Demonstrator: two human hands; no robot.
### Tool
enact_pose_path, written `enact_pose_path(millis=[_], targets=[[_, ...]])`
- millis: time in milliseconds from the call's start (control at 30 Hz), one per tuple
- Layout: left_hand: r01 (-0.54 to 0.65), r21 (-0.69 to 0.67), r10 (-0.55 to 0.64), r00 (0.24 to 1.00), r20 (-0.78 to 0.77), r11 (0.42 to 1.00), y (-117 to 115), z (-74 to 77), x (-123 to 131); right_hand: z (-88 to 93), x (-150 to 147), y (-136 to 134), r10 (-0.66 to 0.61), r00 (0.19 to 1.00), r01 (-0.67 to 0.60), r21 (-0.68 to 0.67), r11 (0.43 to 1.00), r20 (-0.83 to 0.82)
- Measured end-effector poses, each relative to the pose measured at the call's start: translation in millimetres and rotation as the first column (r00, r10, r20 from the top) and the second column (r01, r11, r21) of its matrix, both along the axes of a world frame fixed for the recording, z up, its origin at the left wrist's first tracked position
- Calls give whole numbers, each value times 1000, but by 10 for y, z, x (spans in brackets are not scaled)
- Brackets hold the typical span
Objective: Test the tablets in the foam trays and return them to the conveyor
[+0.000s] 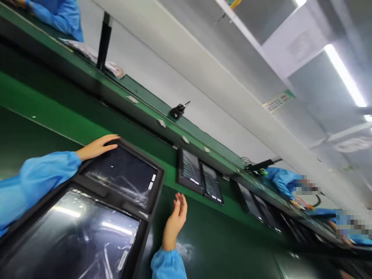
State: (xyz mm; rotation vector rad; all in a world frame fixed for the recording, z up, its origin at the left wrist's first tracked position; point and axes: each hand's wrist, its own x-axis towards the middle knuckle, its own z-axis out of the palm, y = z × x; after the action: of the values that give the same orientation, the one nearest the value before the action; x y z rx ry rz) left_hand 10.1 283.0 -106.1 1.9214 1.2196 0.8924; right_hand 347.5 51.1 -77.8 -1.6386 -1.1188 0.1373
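Observation:
A black tray (160,182) with two compartments lies on the green workbench, tilted in my view. In its far compartment is a dark flat screen panel (124,170) under clear wrinkled film, with white labels at its right end. The near compartment carries a larger glossy panel (87,236) that reflects the ceiling lights. My left hand (99,148) rests on the tray's far left corner, fingers stretched out and thumb apart. Off the tray's right side, my right hand (175,219) is raised over the bench with fingers loosely bent, holding nothing.
More trays with panels (190,168) stand along the back of the bench to the right. A raised green shelf (139,91) runs behind, bearing a small black device (177,111) and plastic bags (87,52). Co-workers in blue sleeves (58,17) are at far left and right.

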Motion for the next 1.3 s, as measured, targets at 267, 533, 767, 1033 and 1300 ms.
enact_pose_path(millis=[267, 533, 767, 1033, 1300], targets=[[261, 111, -254, 965, -68, 959, 604, -72, 195, 34, -835, -460, 389, 881, -269, -393, 879, 268], [328, 113, -290, 920, -265, 938, 533, -97, 26, 273, -1075, -252, 700, 646, -350, -698, 625, 303], [343, 119, -264, 865, -426, 932, 563, -144, 6, 294, -854, -680, 628, 699, -208, -743, 637, 343], [351, 54, -305, 870, -386, 935, 552, -141, -35, 412, -957, -1271, 838, 539, -416, -837, 354, 86], [296, 80, -261, 919, -297, 952, 486, -155, -63, 402, -1253, -1001, 842, 511, -471, -764, 441, 172]])
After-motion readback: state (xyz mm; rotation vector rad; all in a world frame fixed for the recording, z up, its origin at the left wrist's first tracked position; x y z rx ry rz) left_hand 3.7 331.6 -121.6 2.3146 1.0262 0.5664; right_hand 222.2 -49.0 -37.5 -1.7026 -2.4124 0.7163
